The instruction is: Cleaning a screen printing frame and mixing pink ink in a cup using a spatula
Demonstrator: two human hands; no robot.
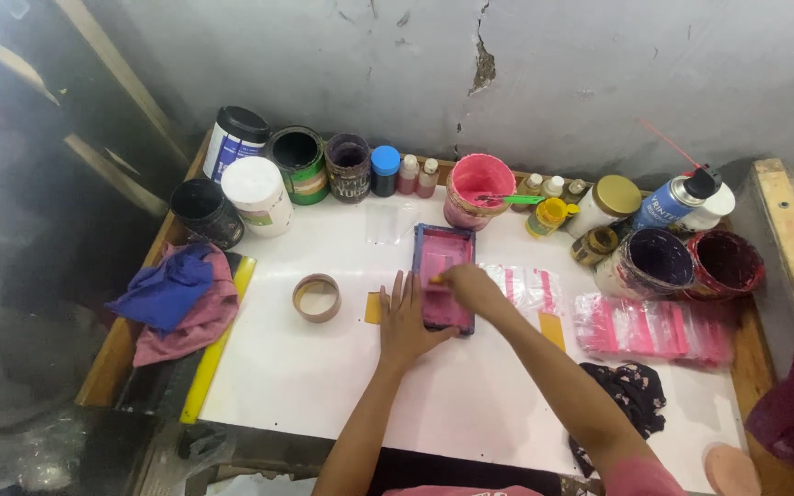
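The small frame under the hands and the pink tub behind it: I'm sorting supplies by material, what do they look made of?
Frame: probably a rigid dark-blue border around mesh, coated with glossy pink ink; material unclear. Pink tub: probably plastic, with thin round walls smeared in matte pink.

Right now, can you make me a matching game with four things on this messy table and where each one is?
Things:
1. small blue-framed screen with pink ink
2. roll of tape
3. pile of pink and clear plastic bags
4. blue and pink rags

Places:
A. heaped at the table's left edge, beside the yellow strip
B. under both hands, the left hand flat on its side
C. on the right, in front of the open paint pots
D. lying alone on the white board, left of the hands

Pairs: 1-B, 2-D, 3-C, 4-A
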